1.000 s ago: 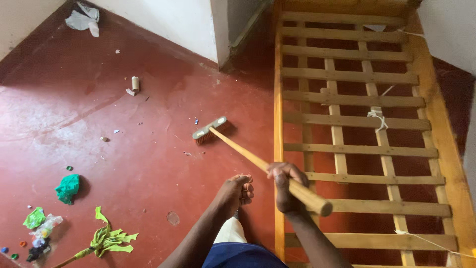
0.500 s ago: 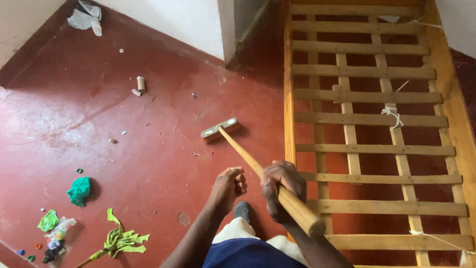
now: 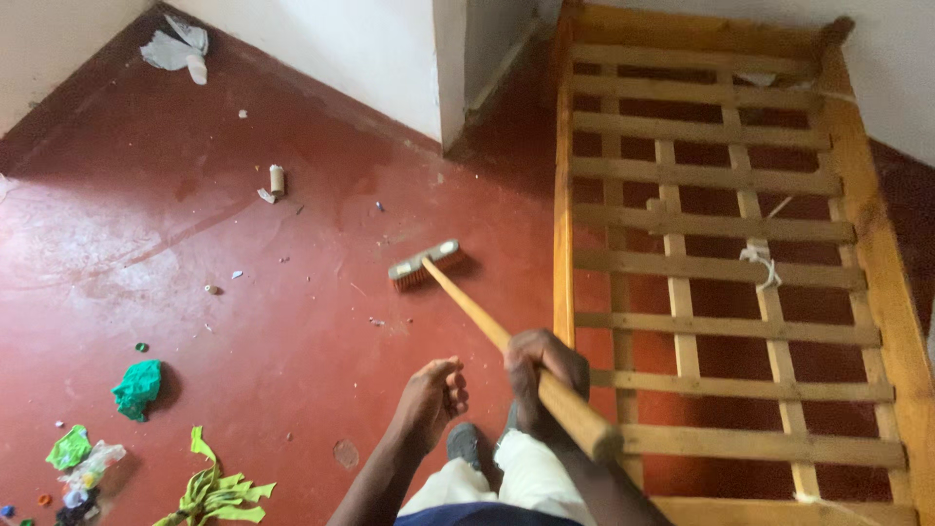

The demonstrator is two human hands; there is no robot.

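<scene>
The right hand [image 3: 545, 375] grips the broom [image 3: 426, 265] beside the bed frame [image 3: 563, 244] edge; the left hand [image 3: 431, 394] (seemingly loose) holds nothing over open floor [image 3: 243, 292].

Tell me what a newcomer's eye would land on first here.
First the broom, its long wooden handle running from mid-floor to the right hand gripping it; the left hand hangs free beside it. Next the bare slatted bed frame filling the right side. Then the litter on the red floor: green scraps at lower left.

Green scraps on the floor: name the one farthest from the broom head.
The yellow-green scrap at the lower left edge; the darker green wad and the leafy strips lie closer to the broom head.
</scene>
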